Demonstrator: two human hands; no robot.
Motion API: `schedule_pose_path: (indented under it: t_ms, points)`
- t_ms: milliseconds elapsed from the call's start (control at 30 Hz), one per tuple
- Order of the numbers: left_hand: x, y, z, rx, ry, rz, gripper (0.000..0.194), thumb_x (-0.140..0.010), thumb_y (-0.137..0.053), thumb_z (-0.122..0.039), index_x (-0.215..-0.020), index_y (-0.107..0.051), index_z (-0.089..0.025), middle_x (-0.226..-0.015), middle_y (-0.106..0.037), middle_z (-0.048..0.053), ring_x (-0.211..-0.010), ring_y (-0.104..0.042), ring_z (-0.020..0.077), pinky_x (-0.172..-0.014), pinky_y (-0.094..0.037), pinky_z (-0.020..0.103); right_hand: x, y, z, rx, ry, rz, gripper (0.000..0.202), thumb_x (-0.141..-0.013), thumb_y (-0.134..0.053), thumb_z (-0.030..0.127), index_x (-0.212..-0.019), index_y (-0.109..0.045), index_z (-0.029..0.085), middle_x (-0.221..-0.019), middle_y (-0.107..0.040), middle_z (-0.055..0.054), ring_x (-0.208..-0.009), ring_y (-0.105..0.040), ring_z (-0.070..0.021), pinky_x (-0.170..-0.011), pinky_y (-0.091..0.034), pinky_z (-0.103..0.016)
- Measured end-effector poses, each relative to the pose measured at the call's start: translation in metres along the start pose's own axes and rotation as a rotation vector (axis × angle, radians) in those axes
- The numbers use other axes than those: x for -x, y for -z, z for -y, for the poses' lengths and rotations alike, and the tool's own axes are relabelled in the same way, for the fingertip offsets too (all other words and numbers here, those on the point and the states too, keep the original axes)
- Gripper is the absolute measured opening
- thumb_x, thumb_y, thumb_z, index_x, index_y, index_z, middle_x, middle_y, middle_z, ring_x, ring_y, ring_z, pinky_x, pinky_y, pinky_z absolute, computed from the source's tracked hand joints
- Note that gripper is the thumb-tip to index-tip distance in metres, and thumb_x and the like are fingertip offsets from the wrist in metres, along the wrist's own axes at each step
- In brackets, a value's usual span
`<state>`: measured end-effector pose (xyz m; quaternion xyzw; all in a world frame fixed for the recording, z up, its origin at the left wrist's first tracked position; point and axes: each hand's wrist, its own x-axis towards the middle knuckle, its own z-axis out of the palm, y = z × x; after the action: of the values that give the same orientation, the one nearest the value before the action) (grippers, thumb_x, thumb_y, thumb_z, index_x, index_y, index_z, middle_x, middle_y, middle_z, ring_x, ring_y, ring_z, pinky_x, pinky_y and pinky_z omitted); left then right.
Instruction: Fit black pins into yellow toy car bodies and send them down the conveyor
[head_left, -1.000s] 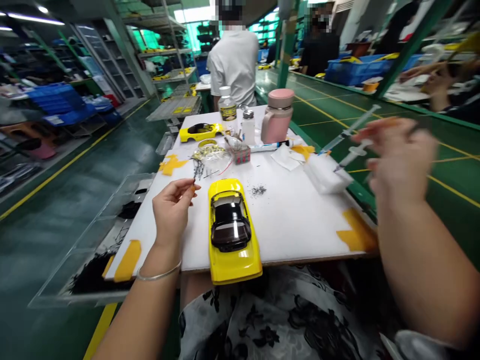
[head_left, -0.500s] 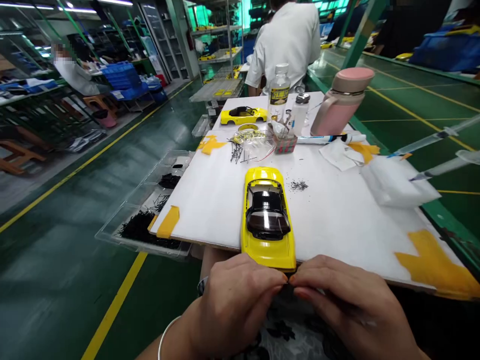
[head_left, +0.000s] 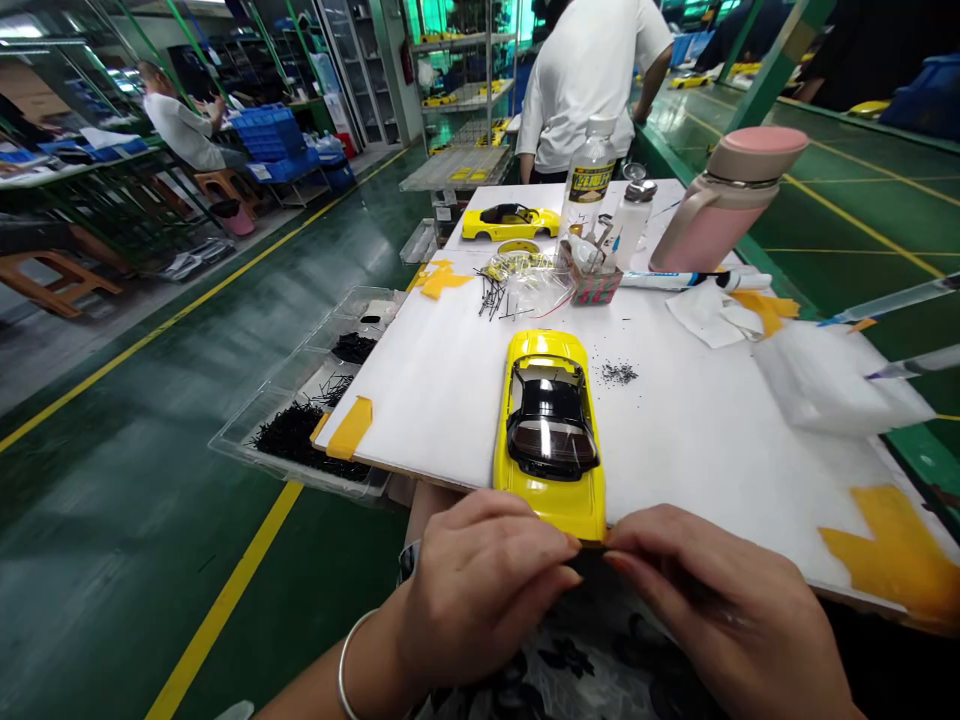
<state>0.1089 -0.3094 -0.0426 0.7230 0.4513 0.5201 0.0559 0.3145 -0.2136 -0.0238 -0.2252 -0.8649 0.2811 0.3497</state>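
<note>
A yellow toy car body (head_left: 555,505) with a black roof and dark windscreen lies on the white board, one end at the near edge. Just below that end, my left hand (head_left: 487,580) is closed in a pinch, thumb and forefinger together. Facing it, my right hand (head_left: 720,600) pinches too, its fingertips by the car's near right corner. Something dark and very thin seems to run between the fingertips, too small to make out. To the right of the car lies a scatter of tiny black bits (head_left: 619,373).
Behind stand a second yellow car body (head_left: 510,222), a clear bottle (head_left: 589,180), a small metal-capped bottle (head_left: 634,215) and a pink flask (head_left: 727,200). Syringes rest on a white foam pad (head_left: 832,380) at right. A clear tray (head_left: 232,430) holds black strips at left. A co-worker in white (head_left: 585,80) sits ahead.
The fingertips, nearly touching before, have drawn a little apart, the right hand shifting right. The view has turned slightly left, so the board and car appear farther right.
</note>
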Motion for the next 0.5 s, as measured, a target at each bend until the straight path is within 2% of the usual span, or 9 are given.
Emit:
schedule_pose_path:
  t_ms: [100, 233, 333, 500]
  points:
    - [0.004, 0.005, 0.008, 0.012, 0.183, -0.184, 0.03, -0.089, -0.073, -0.014, -0.118, -0.068, -0.024, -0.1, -0.076, 0.006, -0.094, -0.07, 0.0213, -0.086, -0.06, 0.037, 0.0, -0.002, -0.01, 0.102, -0.03, -0.061, 0.008, -0.096, -0.065, 0.017, -0.094, -0.07, 0.023, -0.082, -0.074, 0.001, -0.066, -0.07, -0.0113, -0.059, -0.054, -0.019]
    - [0.006, 0.007, 0.022, 0.138, 0.515, -0.415, 0.018, -0.093, -0.07, -0.017, -0.108, -0.072, -0.025, -0.102, -0.071, 0.006, -0.095, -0.069, 0.0182, -0.078, -0.058, 0.028, -0.003, -0.011, -0.018, 0.206, -0.004, -0.134, 0.007, -0.095, -0.068, 0.015, -0.095, -0.07, 0.022, -0.082, -0.073, 0.0, -0.064, -0.066, -0.011, -0.059, -0.05, -0.023]
    - [0.006, 0.006, 0.031, 0.254, 0.623, -0.483, 0.017, -0.093, -0.072, -0.022, -0.109, -0.072, -0.024, -0.101, -0.07, 0.005, -0.092, -0.069, 0.016, -0.077, -0.058, 0.024, -0.009, -0.02, -0.019, 0.225, 0.037, -0.18, 0.007, -0.095, -0.069, 0.013, -0.095, -0.071, 0.02, -0.081, -0.072, 0.0, -0.066, -0.066, -0.0108, -0.063, -0.049, -0.023]
    - [0.005, 0.003, 0.04, 0.316, 0.664, -0.488, 0.02, -0.093, -0.072, -0.025, -0.113, -0.069, -0.023, -0.105, -0.069, 0.005, -0.088, -0.067, 0.0139, -0.076, -0.057, 0.023, -0.013, -0.028, -0.019, 0.29, 0.092, -0.194, 0.006, -0.094, -0.07, 0.012, -0.094, -0.072, 0.018, -0.075, -0.068, 0.0, -0.064, -0.062, -0.0103, -0.061, -0.046, -0.024]
